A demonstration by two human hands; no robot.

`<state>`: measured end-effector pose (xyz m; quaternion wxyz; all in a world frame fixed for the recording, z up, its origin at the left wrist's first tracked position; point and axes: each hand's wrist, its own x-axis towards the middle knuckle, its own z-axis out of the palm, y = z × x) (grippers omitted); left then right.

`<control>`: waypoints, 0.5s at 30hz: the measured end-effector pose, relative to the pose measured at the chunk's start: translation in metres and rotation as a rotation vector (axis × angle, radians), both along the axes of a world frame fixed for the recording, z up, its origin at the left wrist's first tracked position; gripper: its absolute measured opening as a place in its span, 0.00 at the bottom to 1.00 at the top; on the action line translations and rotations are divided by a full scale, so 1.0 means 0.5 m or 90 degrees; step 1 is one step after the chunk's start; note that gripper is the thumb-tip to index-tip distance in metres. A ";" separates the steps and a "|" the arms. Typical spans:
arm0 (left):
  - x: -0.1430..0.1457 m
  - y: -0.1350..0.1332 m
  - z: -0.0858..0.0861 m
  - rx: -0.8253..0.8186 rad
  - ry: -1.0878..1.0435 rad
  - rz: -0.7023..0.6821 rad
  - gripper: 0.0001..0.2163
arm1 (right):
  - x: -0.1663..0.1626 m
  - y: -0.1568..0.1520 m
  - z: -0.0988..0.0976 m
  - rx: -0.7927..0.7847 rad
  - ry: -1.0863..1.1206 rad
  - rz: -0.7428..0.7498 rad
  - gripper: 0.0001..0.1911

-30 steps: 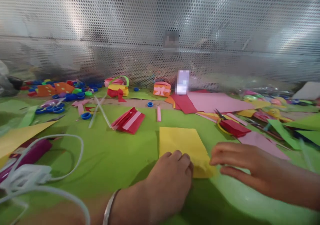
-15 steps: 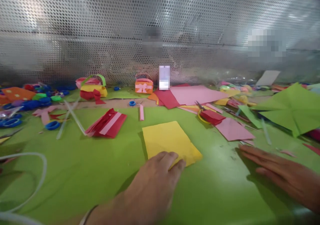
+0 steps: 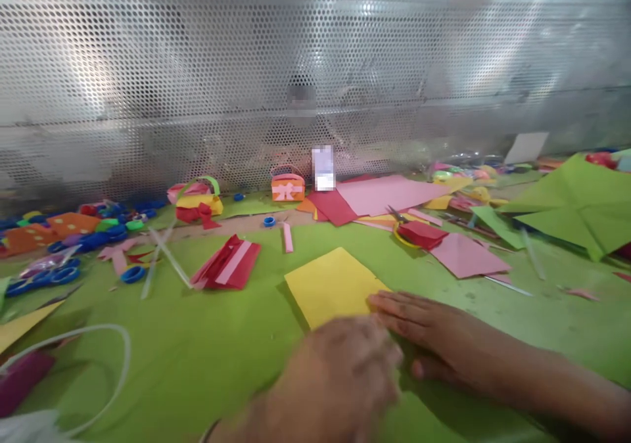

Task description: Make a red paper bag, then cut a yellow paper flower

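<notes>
A yellow square of paper (image 3: 332, 282) lies flat on the green table, one corner towards the far side. My right hand (image 3: 434, 331) reaches in from the right, its fingers stretched out and close together, the tips resting on the paper's right corner. At the near edge of the sheet is my left hand (image 3: 340, 371), its fingers bent downward and smeared by motion. It covers the sheet's near corner, so whether it pinches the paper cannot be seen. Left of the sheet sits a folded red paper piece (image 3: 229, 262) with a pink stripe.
Yellow-handled scissors (image 3: 407, 233) lie beside pink paper (image 3: 463, 256) at the right. Small paper baskets, one orange (image 3: 287, 188) and one yellow (image 3: 200, 204), stand before a perforated metal panel (image 3: 221, 68). A clear tube (image 3: 125, 351) loops at the lower left.
My right hand has moved left from the bare table onto the paper's right corner. My left hand has shifted nearer and to the right. The paper has turned slightly, and the view has shifted.
</notes>
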<state>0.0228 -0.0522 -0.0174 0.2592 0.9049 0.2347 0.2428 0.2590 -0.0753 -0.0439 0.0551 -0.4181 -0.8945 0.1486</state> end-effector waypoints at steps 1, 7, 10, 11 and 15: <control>-0.005 0.015 0.002 0.012 0.065 0.070 0.15 | 0.006 -0.001 -0.003 -0.007 0.000 -0.004 0.31; -0.026 0.083 0.003 -0.073 0.328 0.334 0.31 | 0.044 -0.030 -0.006 -0.001 -0.030 -0.022 0.28; -0.023 0.078 0.000 -0.123 0.249 0.319 0.28 | 0.048 -0.039 -0.006 -0.001 -0.013 -0.038 0.25; -0.021 0.076 0.000 -0.137 0.207 0.328 0.27 | 0.048 -0.037 -0.002 -0.002 0.000 -0.048 0.24; -0.019 0.084 0.006 -0.250 0.068 0.398 0.25 | 0.038 0.013 0.043 0.035 0.128 -0.223 0.21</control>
